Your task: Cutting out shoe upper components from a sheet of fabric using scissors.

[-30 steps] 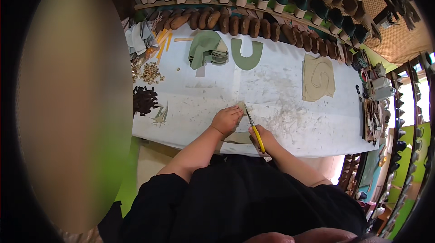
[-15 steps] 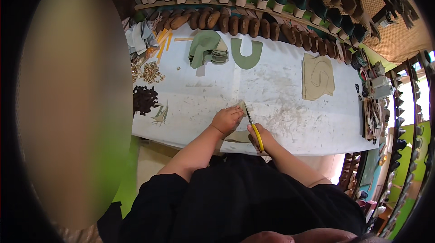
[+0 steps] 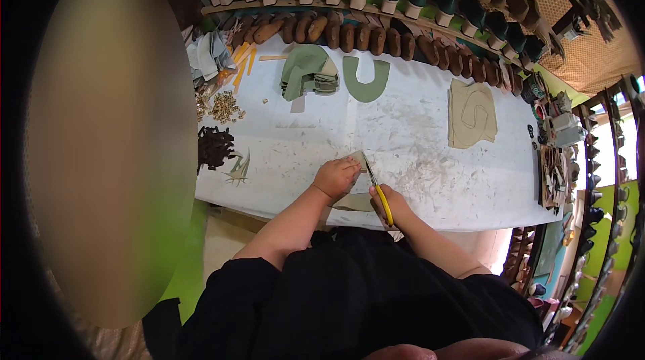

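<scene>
Yellow-handled scissors (image 3: 383, 204) are gripped in my right hand (image 3: 399, 208) near the table's front edge, blades pointing away from me. The blades lie along the right edge of a small pale grey-beige piece of sheet material (image 3: 358, 156). My left hand (image 3: 338, 176) is closed over that piece, with its fingers pressed on it, so much of it is hidden. Below my left hand, a larger olive-beige piece (image 3: 355, 203) lies along the front edge. Whether it joins the small piece, I cannot tell.
On the white table (image 3: 410, 131) sit a stack of green cutouts (image 3: 306, 71), a green U-shaped piece (image 3: 367, 84), and beige sheets (image 3: 472, 115) at right. Gold fittings (image 3: 225, 108), dark pieces (image 3: 215, 148) and green scraps (image 3: 238, 168) lie left. Shoe lasts (image 3: 376, 39) line the back.
The scissors and my right hand have shifted slightly right, and the blades sit a little farther from my left fingers. My left hand stays nearly in place.
</scene>
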`<state>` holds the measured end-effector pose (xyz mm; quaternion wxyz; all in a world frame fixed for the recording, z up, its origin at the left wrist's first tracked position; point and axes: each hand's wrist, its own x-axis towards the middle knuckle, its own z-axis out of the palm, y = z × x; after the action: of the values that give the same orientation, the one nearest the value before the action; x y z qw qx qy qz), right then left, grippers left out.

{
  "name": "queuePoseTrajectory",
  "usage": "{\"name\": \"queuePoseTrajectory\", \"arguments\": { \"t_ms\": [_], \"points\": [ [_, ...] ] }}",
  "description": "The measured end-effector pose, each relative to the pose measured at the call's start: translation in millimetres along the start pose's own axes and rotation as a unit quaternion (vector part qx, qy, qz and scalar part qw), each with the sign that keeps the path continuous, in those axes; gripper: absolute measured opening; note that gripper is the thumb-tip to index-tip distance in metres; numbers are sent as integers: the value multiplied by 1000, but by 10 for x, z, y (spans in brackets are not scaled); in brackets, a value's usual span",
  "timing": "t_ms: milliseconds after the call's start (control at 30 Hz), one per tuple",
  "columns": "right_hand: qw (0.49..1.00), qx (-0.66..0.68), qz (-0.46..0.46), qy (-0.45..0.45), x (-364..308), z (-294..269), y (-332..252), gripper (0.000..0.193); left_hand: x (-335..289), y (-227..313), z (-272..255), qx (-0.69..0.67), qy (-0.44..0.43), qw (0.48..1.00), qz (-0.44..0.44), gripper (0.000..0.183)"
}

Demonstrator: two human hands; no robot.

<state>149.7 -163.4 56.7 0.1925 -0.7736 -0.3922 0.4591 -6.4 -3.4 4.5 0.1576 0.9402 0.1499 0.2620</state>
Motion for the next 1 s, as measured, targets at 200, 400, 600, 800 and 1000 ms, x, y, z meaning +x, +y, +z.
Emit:
{"name": "queuePoseTrajectory", "arguments": {
  "t_ms": [200, 400, 600, 800, 1000],
  "points": [
    [1000, 16, -1, 4, 17, 39, 48, 63, -8, -4, 9, -14, 14, 1000, -9, 21],
    [1000, 20, -15, 9, 46, 33, 131, 63, -1, 8, -11, -20, 10, 1000, -9, 22],
    [993, 90, 55, -58, -37, -201, -256, 65, 6, 3, -15, -28, 23, 999, 6, 20],
    [997, 41, 41, -46, 26, -176, -150, 68, 23, 28, -37, -25, 21, 999, 8, 20],
    [1000, 6, -22, 1, 59, -77, -18, 71, -6, 11, 1, -24, 14, 1000, 5, 22]
  ]
}}
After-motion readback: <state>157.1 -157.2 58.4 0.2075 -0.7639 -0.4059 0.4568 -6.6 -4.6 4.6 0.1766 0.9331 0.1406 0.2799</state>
